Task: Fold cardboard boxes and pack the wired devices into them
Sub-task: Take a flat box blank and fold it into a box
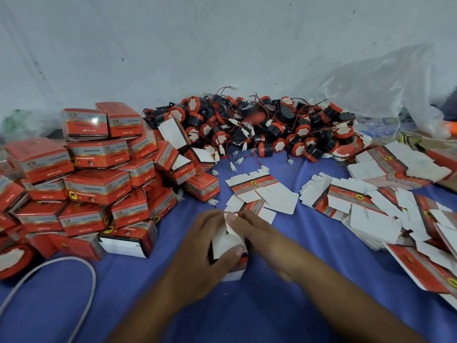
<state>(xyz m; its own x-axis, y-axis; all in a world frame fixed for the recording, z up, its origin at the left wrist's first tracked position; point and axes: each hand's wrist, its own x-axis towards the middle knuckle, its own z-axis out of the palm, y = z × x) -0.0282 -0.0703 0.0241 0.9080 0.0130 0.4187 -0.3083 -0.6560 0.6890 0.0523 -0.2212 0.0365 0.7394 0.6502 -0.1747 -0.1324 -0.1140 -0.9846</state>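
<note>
one box (228,247) in work at the middle of the blue cloth (309,263), held just off or on it, cannot tell which, with a white flap raised and slightly crumpled at its tip and a red side showing below. seemingly mid-closing, the flap not yet tucked; contents hidden by the fingers, so no telling whether a device already sits inside. clasped from the left by the left hand (205,246), fingers curled round the far side and thumb laid across the white flap. met from the right by the right hand (259,235), fingertips up at the flap's top edge; thumb hidden, so cannot tell whether pinching the flap or only pressing it down. both forearms angled in from the lower edge, converging on the box. outward to the left, a tall heap of packed boxes (96,184), most shut, a few near its right edge and front with flaps open. behind, against the wall, a large pile of wired devices (259,127), black and orange with red leads, not yet boxed. just beyond the hands and spread wide to the right, flat blanks (371,206) not yet folded. by this showing, a good share done, yet much left. at the lower left, a white cable (91,280) looping over the cloth.
</note>
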